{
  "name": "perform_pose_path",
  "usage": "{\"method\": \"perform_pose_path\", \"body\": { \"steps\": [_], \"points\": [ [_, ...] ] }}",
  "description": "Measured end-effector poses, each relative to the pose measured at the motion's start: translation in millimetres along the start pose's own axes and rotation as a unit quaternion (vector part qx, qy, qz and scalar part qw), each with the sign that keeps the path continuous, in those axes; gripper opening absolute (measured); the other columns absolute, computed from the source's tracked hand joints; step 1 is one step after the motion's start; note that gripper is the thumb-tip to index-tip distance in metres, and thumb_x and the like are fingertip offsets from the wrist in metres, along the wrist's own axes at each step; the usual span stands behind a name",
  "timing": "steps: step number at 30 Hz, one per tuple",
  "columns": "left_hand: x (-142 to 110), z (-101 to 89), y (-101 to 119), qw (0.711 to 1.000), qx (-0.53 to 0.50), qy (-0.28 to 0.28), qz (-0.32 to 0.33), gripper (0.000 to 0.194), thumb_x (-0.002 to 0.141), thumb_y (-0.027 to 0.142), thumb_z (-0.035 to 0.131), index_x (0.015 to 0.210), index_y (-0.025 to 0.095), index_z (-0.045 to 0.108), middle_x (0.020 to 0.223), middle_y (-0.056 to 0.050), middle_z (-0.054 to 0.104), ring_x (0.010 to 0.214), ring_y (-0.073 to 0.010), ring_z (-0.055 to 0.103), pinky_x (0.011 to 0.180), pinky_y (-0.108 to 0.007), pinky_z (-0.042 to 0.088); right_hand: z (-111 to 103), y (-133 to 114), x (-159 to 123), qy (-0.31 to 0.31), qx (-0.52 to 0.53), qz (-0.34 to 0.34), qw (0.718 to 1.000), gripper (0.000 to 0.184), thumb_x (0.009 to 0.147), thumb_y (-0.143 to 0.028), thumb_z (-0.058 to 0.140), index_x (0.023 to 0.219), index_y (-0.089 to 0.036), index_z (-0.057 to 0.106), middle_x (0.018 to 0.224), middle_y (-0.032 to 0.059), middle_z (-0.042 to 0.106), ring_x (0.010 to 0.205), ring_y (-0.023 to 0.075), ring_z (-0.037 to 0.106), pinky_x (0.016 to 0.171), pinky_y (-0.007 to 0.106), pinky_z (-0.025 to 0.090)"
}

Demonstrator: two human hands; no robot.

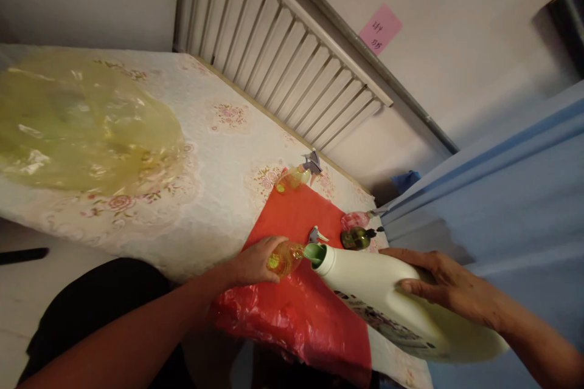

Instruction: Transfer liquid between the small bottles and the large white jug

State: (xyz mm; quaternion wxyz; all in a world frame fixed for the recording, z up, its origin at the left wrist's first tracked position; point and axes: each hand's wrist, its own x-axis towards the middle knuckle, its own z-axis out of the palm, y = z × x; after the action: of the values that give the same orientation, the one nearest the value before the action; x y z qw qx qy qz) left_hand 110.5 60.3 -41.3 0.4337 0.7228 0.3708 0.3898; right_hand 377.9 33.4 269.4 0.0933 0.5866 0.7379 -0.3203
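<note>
The left hand (255, 262) wraps its fingers around a small amber bottle (288, 260) above a red sheet (314, 307) at the edge of the table (219, 164). The right hand (449, 285) steadies a big pale jug (383, 289), its fingers and thumb set apart and pressed to the near and far sides of the body. The jug is tipped over, and its mouth, with a green spout (314, 253) inside, meets the neck of the bottle; whether liquid is flowing is hard to tell.

A loose spray head (316, 235) lies on the sheet just beyond the two mouths. Farther back, a spray bottle (294, 179) with a grey trigger stands by the sheet's far corner. A pink bottle (354, 220) and a dark green bottle (356, 238) are close together near the blue curtain (515, 194). A yellow bag (86, 121) covers the table's left end, well apart from both hands. Behind the table runs a white radiator (274, 42).
</note>
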Motion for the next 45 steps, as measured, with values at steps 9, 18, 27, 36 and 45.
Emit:
{"method": "perform_pose_path", "body": {
  "steps": [9,18,27,36,45],
  "points": [
    [0.3,0.0,0.7,1.0,0.006,-0.001,-0.002,0.087,0.059,0.024,0.077,0.137,0.022,0.038,0.138,-0.01,0.048,0.129,-0.0279,0.044,0.111,-0.041,0.034,-0.7,1.6,1.6,-0.004,0.006,-0.004,1.0,0.056,0.086,-0.044,0.06,0.138,-0.025,0.05,0.124,0.0069,0.066,0.101,0.0288,0.066,0.084,0.035,0.055],
    [0.7,0.9,-1.0,1.0,0.001,0.002,-0.003,0.09,0.056,0.021,0.077,0.137,0.024,0.037,0.138,-0.009,0.048,0.129,-0.0281,0.045,0.11,-0.041,0.035,-0.8,0.0,0.2,-0.005,-0.003,-0.004,1.0,0.056,0.085,-0.044,0.06,0.137,-0.026,0.05,0.123,0.0054,0.067,0.102,0.0283,0.066,0.083,0.033,0.055],
    [-0.7,-0.6,3.3,1.0,-0.015,0.01,0.001,0.087,0.056,0.02,0.076,0.136,0.024,0.041,0.137,-0.006,0.051,0.127,-0.0307,0.046,0.109,-0.041,0.036,0.1,-1.5,0.2,0.007,0.006,-0.002,1.0,0.055,0.085,-0.043,0.06,0.137,-0.026,0.051,0.119,0.0064,0.069,0.099,0.0299,0.066,0.082,0.034,0.055],
    [0.2,0.0,1.2,1.0,-0.011,0.003,-0.008,0.09,0.055,0.02,0.076,0.136,0.025,0.038,0.138,-0.007,0.049,0.128,-0.0284,0.045,0.11,-0.042,0.035,1.5,3.3,1.0,0.004,0.026,-0.003,1.0,0.057,0.085,-0.043,0.061,0.138,-0.023,0.05,0.121,0.0085,0.068,0.102,0.0296,0.066,0.084,0.035,0.055],
    [-2.4,1.6,5.5,0.999,-0.008,0.01,-0.04,0.091,0.057,0.022,0.076,0.139,0.023,0.035,0.144,-0.01,0.045,0.131,-0.0286,0.044,0.112,-0.044,0.033,24.1,31.7,3.6,0.028,0.138,-0.019,0.99,0.056,0.078,-0.048,0.065,0.128,-0.023,0.059,0.114,0.0073,0.069,0.095,0.0269,0.065,0.075,0.033,0.054]
  ]
}}
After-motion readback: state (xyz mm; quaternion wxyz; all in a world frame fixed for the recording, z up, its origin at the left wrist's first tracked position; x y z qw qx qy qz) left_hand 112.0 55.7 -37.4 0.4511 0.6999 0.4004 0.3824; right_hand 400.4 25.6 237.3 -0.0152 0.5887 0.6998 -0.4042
